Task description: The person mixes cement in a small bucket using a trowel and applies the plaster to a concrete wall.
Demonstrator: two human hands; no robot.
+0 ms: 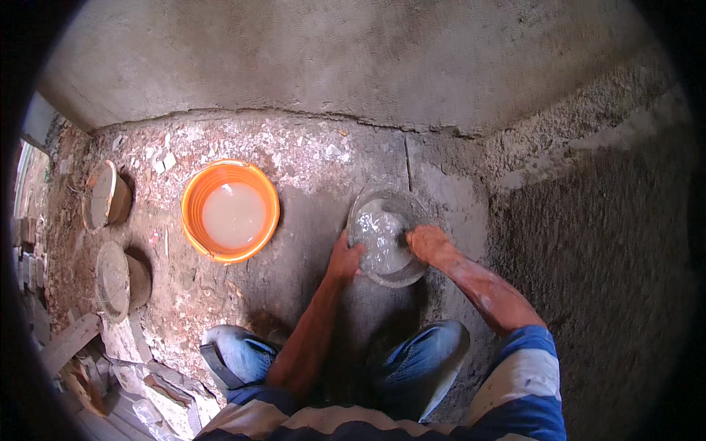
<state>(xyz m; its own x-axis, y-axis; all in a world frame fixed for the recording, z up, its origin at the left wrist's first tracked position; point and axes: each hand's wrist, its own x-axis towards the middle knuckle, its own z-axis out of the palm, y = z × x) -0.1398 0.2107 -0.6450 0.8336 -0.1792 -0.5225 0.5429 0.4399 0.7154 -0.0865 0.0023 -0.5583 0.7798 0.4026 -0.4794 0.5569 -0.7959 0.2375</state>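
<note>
Through the head camera I saw the left hand [347,257] clasping the near-left edge of a grey basin [399,280], fingers at its side. The right hand [429,244] was curled in at the basin's right edge, knuckles up; a dark patch lay by its fingertips, and I couldn't tell whether it gripped a tool. The basin stood on the rough floor [309,220] ahead of the knees, holding a shiny, cloudy liquid [376,234].

My worry was slopping: a hard push from the right hand, or a slackening left one, could have tipped the basin or slid it over the uneven ground. Grit from the surrounding rubble might also have got in.

The basin's mouth faced up towards me; being round, it had no clear long axis, and I couldn't judge any slight tilt.

Well apart to the left stood an orange bucket [193,206] of milky liquid, and beyond it two crusted pans, the farther [120,197] and the nearer [139,283].
</note>
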